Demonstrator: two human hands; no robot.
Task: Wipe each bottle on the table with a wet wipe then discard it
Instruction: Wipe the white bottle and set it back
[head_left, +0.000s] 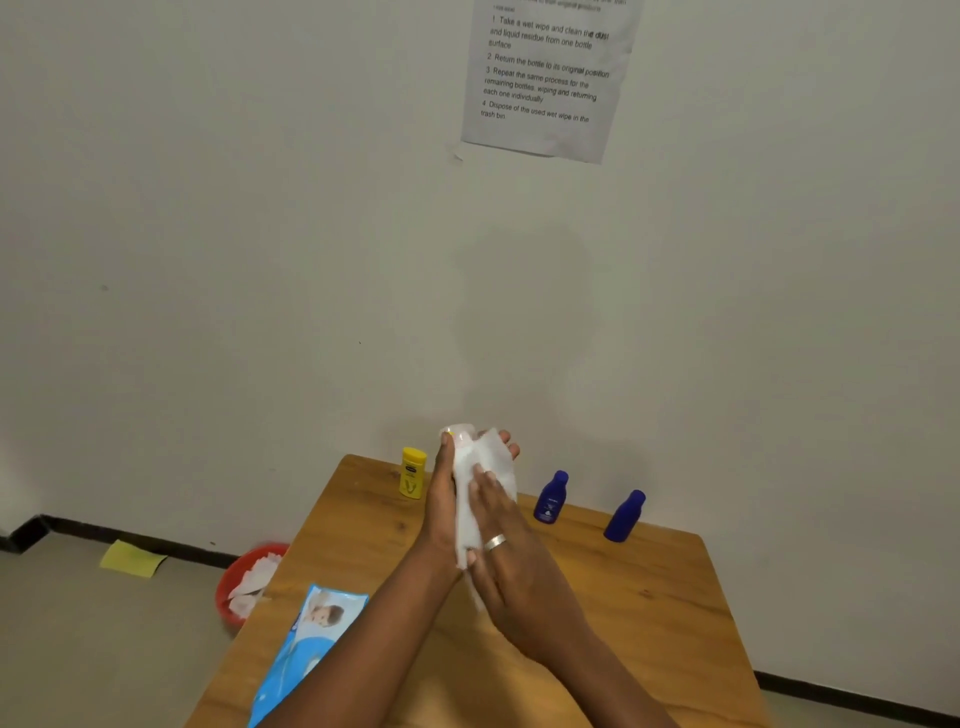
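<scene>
Two hands: both raised above the far half of the table (649, 597), meeting around one pale bottle (461, 432).
Left hand (441, 512): fingers curled round the bottle's far side, thumb up along its near edge; the grip is closed on the bottle.
Right hand (511, 561): presses the wet wipe (483, 467) against the bottle, fingers wrapped over the cloth; a ring (494, 542) sits on one finger.
Pale bottle: upright, held clear of the table, mostly hidden by the wipe and the hands; only its rounded top shows.
Wet wipe: white, draped down the bottle's front, its lower end trailing between the two palms.
Yellow bottle (413, 473): upright at the table's far left corner, just beside the left hand.
Blue bottles: two, upright along the far edge to the right of the hands; the nearer one (550, 498) shows its label, the farther one (625, 516) shows a plain side.
Wipes pack (306, 644): blue, lying flat at the table's near left edge.
Red bin (234, 582): on the floor left of the table, with crumpled white wipes in it.
Instruction sheet (550, 73): stuck to the wall above.
Yellow paper (132, 558): on the floor by the skirting.
</scene>
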